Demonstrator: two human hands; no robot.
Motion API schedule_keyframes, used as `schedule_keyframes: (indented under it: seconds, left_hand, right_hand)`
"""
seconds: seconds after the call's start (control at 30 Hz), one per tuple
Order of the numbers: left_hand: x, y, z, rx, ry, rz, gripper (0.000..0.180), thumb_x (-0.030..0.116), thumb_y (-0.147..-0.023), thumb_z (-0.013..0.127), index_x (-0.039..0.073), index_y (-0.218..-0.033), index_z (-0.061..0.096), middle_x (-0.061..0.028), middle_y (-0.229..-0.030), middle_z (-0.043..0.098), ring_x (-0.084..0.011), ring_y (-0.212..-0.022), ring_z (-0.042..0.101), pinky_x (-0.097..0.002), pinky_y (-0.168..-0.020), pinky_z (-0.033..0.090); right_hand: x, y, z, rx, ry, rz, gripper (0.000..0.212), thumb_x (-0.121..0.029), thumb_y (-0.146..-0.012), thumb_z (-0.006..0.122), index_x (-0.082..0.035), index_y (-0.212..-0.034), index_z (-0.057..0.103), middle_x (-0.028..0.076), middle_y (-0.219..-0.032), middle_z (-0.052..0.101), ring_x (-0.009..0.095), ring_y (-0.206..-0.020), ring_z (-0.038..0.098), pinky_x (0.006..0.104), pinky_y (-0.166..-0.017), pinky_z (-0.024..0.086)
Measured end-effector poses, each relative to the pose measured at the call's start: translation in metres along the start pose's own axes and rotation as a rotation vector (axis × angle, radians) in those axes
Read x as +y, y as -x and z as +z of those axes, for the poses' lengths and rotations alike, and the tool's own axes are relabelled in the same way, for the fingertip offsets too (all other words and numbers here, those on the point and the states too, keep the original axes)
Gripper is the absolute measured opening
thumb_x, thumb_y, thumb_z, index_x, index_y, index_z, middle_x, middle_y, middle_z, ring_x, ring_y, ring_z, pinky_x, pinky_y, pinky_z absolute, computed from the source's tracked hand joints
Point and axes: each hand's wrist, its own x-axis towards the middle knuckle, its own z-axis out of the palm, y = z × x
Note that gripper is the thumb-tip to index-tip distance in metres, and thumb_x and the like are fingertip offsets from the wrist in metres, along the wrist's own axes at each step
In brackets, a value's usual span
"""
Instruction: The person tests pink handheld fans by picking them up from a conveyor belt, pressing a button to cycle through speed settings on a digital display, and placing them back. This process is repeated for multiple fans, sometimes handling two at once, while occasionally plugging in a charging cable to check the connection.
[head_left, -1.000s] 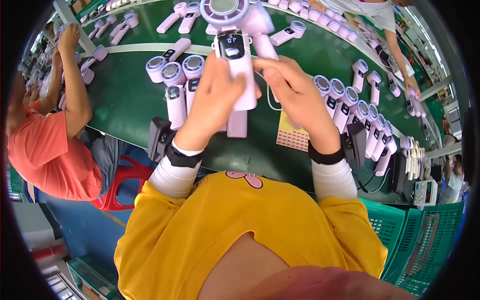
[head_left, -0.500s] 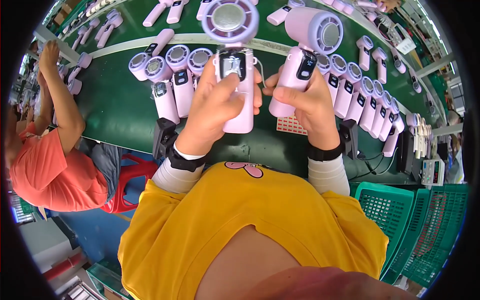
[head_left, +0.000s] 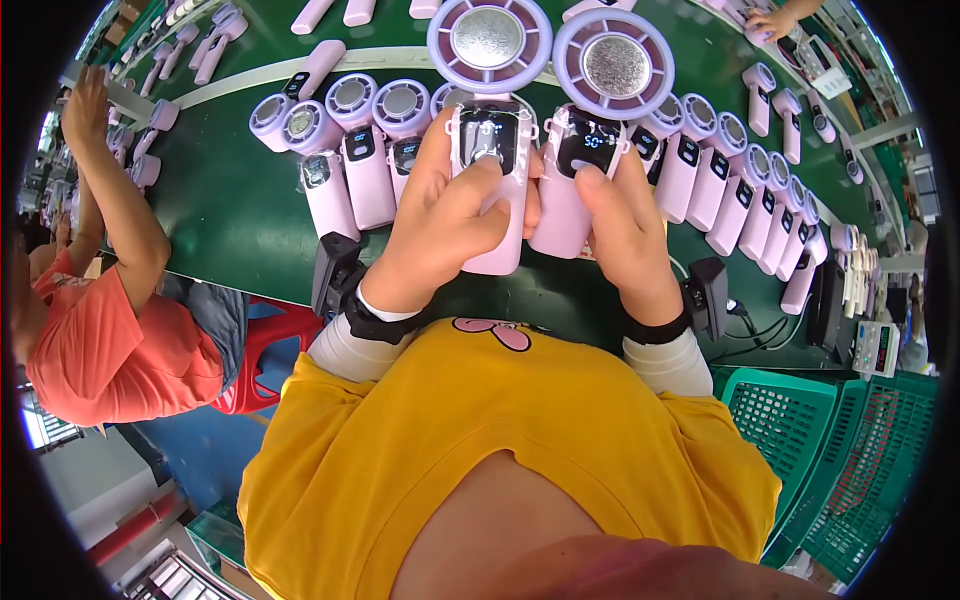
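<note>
My left hand [head_left: 432, 225] is wrapped round a pink handheld fan [head_left: 498, 245], its thumb on the button below the lit dark display. Close beside it, my right hand [head_left: 632, 240] grips a second pink handheld fan [head_left: 560, 218]; that thumb rests at the lower edge of its lit display. Both fans are upright, their round lilac heads turned toward me and almost touching. Clear film shows on the display of the left one. Most of my fingers are hidden behind the handles. A black strap with a dark device is on each wrist.
Similar fans stand in a group [head_left: 352, 97] at left and a long row [head_left: 735, 205] at right on the green table [head_left: 230, 215]. Cables [head_left: 750, 335] lie at the right edge, above green crates [head_left: 775, 425]. A person in orange [head_left: 130, 345] sits at left.
The right fan has swung round from a sideways tilt to face me and moved in beside the left one. My left hand and its fan have shifted slightly right.
</note>
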Motion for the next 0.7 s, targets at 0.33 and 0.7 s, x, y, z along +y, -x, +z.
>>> schedule_keyframes:
  seconds: [0.33, 0.7]
  left_hand:
    - [-0.005, 0.001, 0.003, 0.002, -0.087, 0.055, 0.043, -0.011, -0.07, 0.04, -0.001, -0.111, 0.029, -0.0106, -0.092, 0.05, -0.0155, -0.07, 0.053, -0.0305, -0.06, 0.046]
    - [-0.005, 0.0, 0.005, 0.032, -0.053, -0.002, 0.039, -0.009, -0.071, 0.041, -0.001, -0.107, 0.03, -0.0104, -0.091, 0.05, -0.0152, -0.068, 0.053, -0.0292, -0.057, 0.045]
  right_hand:
    - [0.009, 0.0, -0.002, 0.094, -0.009, 0.089, 0.029, -0.013, -0.084, 0.035, 0.002, -0.108, 0.04, 0.013, -0.086, 0.054, 0.017, -0.064, 0.054, 0.0276, -0.058, 0.046]
    - [0.014, 0.002, -0.011, 0.12, 0.027, 0.12, 0.029, -0.012, -0.085, 0.043, 0.001, -0.11, 0.04, 0.007, -0.095, 0.052, 0.01, -0.082, 0.049, 0.0241, -0.072, 0.041]
